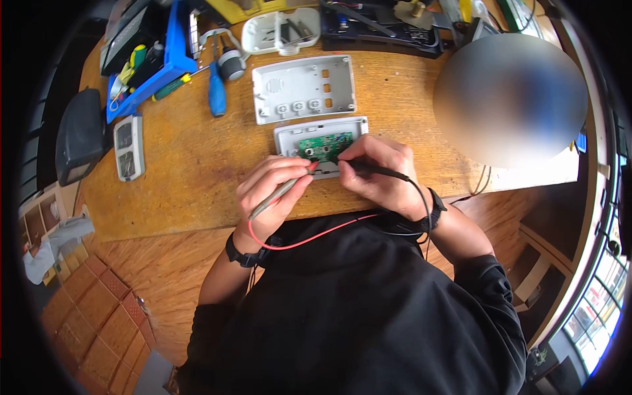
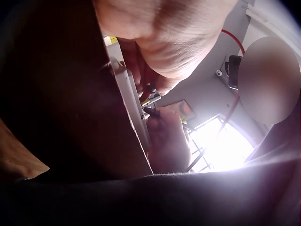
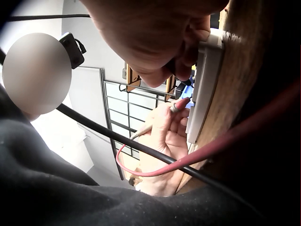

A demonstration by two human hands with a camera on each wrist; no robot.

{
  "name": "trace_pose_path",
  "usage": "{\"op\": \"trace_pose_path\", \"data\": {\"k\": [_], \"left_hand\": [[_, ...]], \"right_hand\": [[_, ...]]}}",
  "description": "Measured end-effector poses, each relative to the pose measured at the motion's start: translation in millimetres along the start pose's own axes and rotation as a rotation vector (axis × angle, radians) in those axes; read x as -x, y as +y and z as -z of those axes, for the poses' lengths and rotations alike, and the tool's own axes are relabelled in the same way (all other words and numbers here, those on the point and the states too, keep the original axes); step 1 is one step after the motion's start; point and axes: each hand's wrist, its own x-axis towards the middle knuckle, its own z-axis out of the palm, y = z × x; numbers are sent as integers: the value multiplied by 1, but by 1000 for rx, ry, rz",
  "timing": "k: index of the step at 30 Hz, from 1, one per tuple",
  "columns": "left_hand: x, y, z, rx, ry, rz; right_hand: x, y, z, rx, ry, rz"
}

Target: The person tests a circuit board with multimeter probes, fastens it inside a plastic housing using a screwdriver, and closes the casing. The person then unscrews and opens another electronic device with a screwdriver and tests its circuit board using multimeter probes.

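In the head view the left hand (image 1: 271, 191) pinches a grey probe (image 1: 280, 196) with a red tip and red lead. The right hand (image 1: 382, 174) grips a black probe (image 1: 375, 170) with a black lead. Between them a green circuit board (image 1: 326, 146) lies in a white casing half (image 1: 284, 135), both probe ends close over its near edge; contact cannot be told. The left wrist view shows the left hand (image 2: 164, 37) above the casing edge (image 2: 124, 84). In the right wrist view the right hand (image 3: 155, 42) is beside the casing (image 3: 207, 84), the red-tipped probe (image 3: 176, 107) opposite.
Another casing half (image 1: 303, 82) lies just beyond. Farther back are a blue-handled screwdriver (image 1: 216, 92), a white tray (image 1: 263, 33), a black case (image 1: 385, 45) and a blue bin (image 1: 155, 82). A grey device (image 1: 129, 148) lies at left. The red lead (image 1: 309, 240) crosses before the torso.
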Motion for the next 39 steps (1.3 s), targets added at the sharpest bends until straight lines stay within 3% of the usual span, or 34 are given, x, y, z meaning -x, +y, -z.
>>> {"op": "trace_pose_path", "data": {"k": [14, 16, 23, 33, 39], "left_hand": [[1, -2, 0, -61, 13, -11], [2, -4, -1, -18, 5, -7], [2, -1, 0, -43, -3, -10], [-10, 7, -16, 32, 15, -12], [-12, 3, -19, -16, 44, 35]], "right_hand": [[3, -3, 3, 6, 0, 8], [9, -2, 6, -30, 69, -47], [8, -5, 5, 8, 40, -84], [7, -2, 6, 35, 47, -16], [9, -3, 5, -30, 93, -99]]}}
